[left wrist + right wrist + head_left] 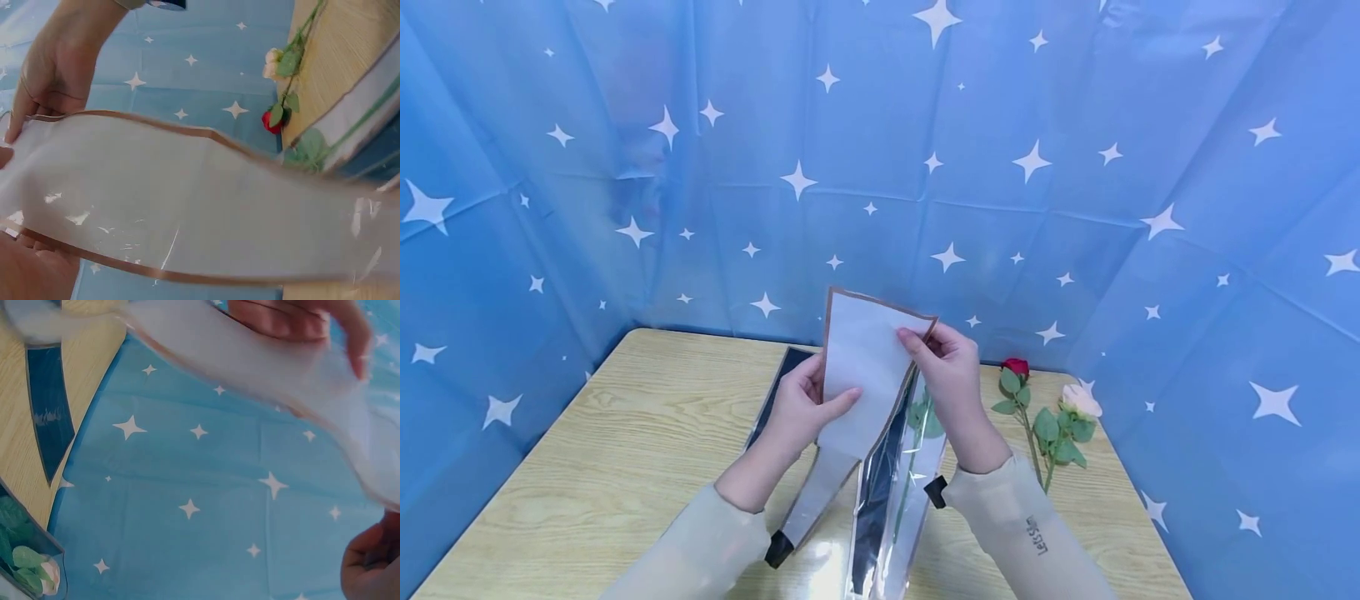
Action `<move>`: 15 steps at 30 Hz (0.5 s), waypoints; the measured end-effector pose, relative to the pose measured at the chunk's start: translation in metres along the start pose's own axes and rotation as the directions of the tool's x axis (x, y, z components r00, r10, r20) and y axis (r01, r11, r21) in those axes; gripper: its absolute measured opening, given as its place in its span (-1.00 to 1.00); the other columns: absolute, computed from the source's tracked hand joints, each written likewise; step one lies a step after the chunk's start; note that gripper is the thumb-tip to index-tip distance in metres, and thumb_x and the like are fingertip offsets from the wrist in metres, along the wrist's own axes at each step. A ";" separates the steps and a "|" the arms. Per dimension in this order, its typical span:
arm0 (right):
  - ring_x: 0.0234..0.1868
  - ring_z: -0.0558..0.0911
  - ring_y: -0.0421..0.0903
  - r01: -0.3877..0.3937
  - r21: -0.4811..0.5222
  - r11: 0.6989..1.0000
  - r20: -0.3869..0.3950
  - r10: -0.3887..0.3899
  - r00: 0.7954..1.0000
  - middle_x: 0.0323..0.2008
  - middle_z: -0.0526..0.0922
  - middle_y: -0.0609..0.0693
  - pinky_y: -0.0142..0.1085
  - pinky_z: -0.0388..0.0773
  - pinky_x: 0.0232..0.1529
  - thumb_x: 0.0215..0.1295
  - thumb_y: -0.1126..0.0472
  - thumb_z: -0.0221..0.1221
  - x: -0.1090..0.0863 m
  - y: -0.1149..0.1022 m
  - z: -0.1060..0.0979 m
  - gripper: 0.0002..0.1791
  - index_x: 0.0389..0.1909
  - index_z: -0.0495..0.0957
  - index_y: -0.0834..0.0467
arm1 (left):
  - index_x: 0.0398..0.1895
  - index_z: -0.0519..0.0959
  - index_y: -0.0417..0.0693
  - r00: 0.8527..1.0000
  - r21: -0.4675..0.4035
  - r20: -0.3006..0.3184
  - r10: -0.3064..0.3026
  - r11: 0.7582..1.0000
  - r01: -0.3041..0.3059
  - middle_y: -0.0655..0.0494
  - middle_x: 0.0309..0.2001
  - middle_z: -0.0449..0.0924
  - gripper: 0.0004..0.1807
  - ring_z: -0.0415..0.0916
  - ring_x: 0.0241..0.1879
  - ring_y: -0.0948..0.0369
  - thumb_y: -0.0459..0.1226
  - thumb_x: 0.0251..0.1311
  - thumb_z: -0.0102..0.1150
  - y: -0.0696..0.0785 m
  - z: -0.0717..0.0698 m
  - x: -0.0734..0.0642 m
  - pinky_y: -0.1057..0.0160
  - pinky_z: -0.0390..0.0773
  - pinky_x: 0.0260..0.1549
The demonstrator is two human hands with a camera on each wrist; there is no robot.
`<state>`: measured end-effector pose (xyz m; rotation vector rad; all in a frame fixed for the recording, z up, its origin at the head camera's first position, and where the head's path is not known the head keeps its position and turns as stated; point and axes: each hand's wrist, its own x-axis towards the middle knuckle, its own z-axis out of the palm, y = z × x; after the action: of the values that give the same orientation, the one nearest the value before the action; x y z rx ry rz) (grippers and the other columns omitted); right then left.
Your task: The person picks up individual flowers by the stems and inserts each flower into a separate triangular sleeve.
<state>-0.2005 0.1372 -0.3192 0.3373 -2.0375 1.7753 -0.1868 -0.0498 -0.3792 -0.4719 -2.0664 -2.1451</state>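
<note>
A white flower sleeve (pixel 868 358) with a brown border, wide at the top and tapering down, is held up over the table by both hands. My left hand (pixel 808 404) grips its left edge, thumb lying across the front. At the upper right corner my right hand (pixel 943 358) pinches the border between thumb and fingers. In the left wrist view the glossy sleeve (pixel 144 194) stretches across, its narrow end blurred. Beneath it on the table lies a clear-and-white sleeve (pixel 898 533) containing a green-leaved stem (pixel 925 417), its bloom hidden.
Dark sleeves (pixel 872 517) lie on the wooden table (pixel 602 433), partly behind the raised one. To the right rest a red rose (pixel 1017 367) and a pale pink rose (pixel 1078 400) with long leafy stems. A blue curtain (pixel 880 125) with white stars surrounds the table's back and sides.
</note>
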 end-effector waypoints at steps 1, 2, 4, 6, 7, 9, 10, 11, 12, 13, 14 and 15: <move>-0.51 0.45 -0.19 0.014 -0.008 1.000 -0.003 -0.014 1.000 -0.49 0.62 -0.15 -0.41 0.42 -0.50 0.15 0.16 0.32 0.000 0.001 0.000 -0.76 -0.31 0.65 0.28 | 0.10 0.50 -0.14 1.000 -0.010 -0.001 -0.005 1.000 0.005 -0.12 -0.18 0.61 -0.52 0.58 -0.27 0.27 -0.36 0.05 0.34 0.002 0.001 0.000 0.30 0.60 -0.32; -0.52 0.45 -0.19 0.028 -0.013 1.000 -0.003 -0.028 1.000 -0.49 0.62 -0.15 -0.41 0.43 -0.51 0.15 0.16 0.32 0.000 0.001 0.001 -0.77 -0.32 0.65 0.28 | 0.10 0.49 -0.14 1.000 -0.017 -0.004 -0.013 1.000 0.013 -0.12 -0.13 0.61 -0.52 0.60 -0.23 0.25 -0.36 0.06 0.34 0.003 0.002 0.000 0.27 0.61 -0.28; -0.53 0.46 -0.19 0.048 -0.018 0.999 -0.001 -0.048 0.999 -0.50 0.62 -0.15 -0.39 0.43 -0.52 0.15 0.16 0.32 -0.001 0.002 0.001 -0.78 -0.33 0.66 0.27 | 0.05 0.53 -0.13 0.999 -0.001 -0.034 -0.025 1.000 0.025 -0.13 -0.16 0.62 -0.56 0.61 -0.25 0.22 -0.31 0.06 0.35 0.005 0.004 0.001 0.24 0.62 -0.30; -0.54 0.46 -0.19 0.053 -0.024 0.998 0.004 -0.053 0.999 -0.50 0.62 -0.15 -0.36 0.44 -0.52 0.16 0.16 0.31 -0.001 0.003 0.002 -0.78 -0.34 0.66 0.27 | -0.04 0.60 -0.11 0.996 0.027 -0.079 -0.040 0.999 0.042 -0.11 -0.23 0.65 -0.63 0.62 -0.32 0.20 -0.25 0.05 0.37 0.007 0.005 0.002 0.22 0.63 -0.35; -0.54 0.46 -0.19 0.050 -0.023 0.998 0.007 -0.050 0.999 -0.50 0.62 -0.16 -0.36 0.44 -0.52 0.16 0.16 0.31 -0.001 0.002 0.003 -0.78 -0.34 0.66 0.27 | -0.09 0.62 -0.10 0.994 0.040 -0.102 -0.048 0.998 0.053 -0.09 -0.26 0.67 -0.66 0.63 -0.34 0.20 -0.21 0.05 0.38 0.008 0.005 0.002 0.22 0.63 -0.37; -0.54 0.45 -0.18 0.043 -0.020 0.999 0.012 -0.043 0.999 -0.50 0.61 -0.15 -0.36 0.43 -0.51 0.16 0.15 0.31 -0.002 0.001 0.004 -0.78 -0.33 0.66 0.26 | -0.17 0.66 -0.10 0.988 0.061 -0.141 -0.059 0.996 0.068 -0.08 -0.32 0.68 -0.70 0.64 -0.39 0.18 -0.16 0.04 0.38 0.009 0.006 0.002 0.21 0.63 -0.41; -0.53 0.45 -0.18 0.039 -0.020 0.999 0.013 -0.039 0.999 -0.50 0.61 -0.15 -0.36 0.43 -0.51 0.17 0.14 0.31 -0.002 0.001 0.004 -0.77 -0.33 0.66 0.26 | -0.21 0.67 -0.10 0.986 0.070 -0.155 -0.060 0.995 0.072 -0.07 -0.33 0.69 -0.71 0.64 -0.41 0.17 -0.13 0.04 0.38 0.009 0.005 0.002 0.20 0.63 -0.42; -0.53 0.45 -0.18 0.037 -0.018 0.999 0.014 -0.037 0.999 -0.50 0.61 -0.14 -0.37 0.43 -0.51 0.17 0.14 0.31 -0.002 0.000 0.004 -0.77 -0.32 0.67 0.26 | -0.23 0.68 -0.10 0.985 0.078 -0.163 -0.060 0.994 0.073 -0.07 -0.35 0.70 -0.71 0.64 -0.42 0.17 -0.12 0.04 0.38 0.009 0.005 0.002 0.21 0.63 -0.42; -0.53 0.45 -0.17 0.035 -0.015 0.999 0.016 -0.035 0.999 -0.49 0.61 -0.13 -0.37 0.42 -0.50 0.16 0.14 0.31 -0.002 0.000 0.004 -0.77 -0.32 0.67 0.25 | -0.24 0.68 -0.10 0.984 0.087 -0.170 -0.056 0.994 0.071 -0.06 -0.35 0.70 -0.71 0.64 -0.42 0.17 -0.10 0.04 0.37 0.009 0.005 0.002 0.21 0.63 -0.43; -0.52 0.45 -0.17 0.033 -0.013 0.999 0.017 -0.032 0.999 -0.48 0.61 -0.12 -0.37 0.43 -0.49 0.16 0.14 0.31 -0.002 0.000 0.004 -0.77 -0.32 0.67 0.25 | -0.25 0.69 -0.10 0.984 0.097 -0.174 -0.051 0.993 0.068 -0.06 -0.37 0.70 -0.70 0.65 -0.43 0.16 -0.10 0.04 0.37 0.009 0.004 0.002 0.22 0.63 -0.43; -0.51 0.46 -0.16 0.032 -0.014 0.999 0.021 -0.032 0.999 -0.47 0.62 -0.11 -0.37 0.44 -0.49 0.16 0.13 0.31 -0.003 0.000 0.004 -0.77 -0.31 0.67 0.25 | -0.25 0.69 -0.10 0.984 0.102 -0.174 -0.045 0.993 0.063 -0.07 -0.37 0.70 -0.70 0.65 -0.43 0.16 -0.09 0.04 0.37 0.009 0.004 0.002 0.22 0.63 -0.44; -0.51 0.46 -0.16 0.030 -0.015 0.999 0.025 -0.029 0.999 -0.46 0.62 -0.11 -0.37 0.45 -0.48 0.17 0.13 0.31 -0.002 0.000 0.004 -0.77 -0.31 0.67 0.24 | -0.25 0.69 -0.11 0.984 0.106 -0.173 -0.037 0.993 0.055 -0.07 -0.36 0.70 -0.70 0.65 -0.43 0.15 -0.09 0.05 0.36 0.009 0.004 0.002 0.22 0.63 -0.44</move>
<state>-0.1990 0.1331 -0.3207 0.3844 -2.0516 1.7452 -0.1855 -0.0462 -0.3697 -0.2203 -2.1045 -2.0037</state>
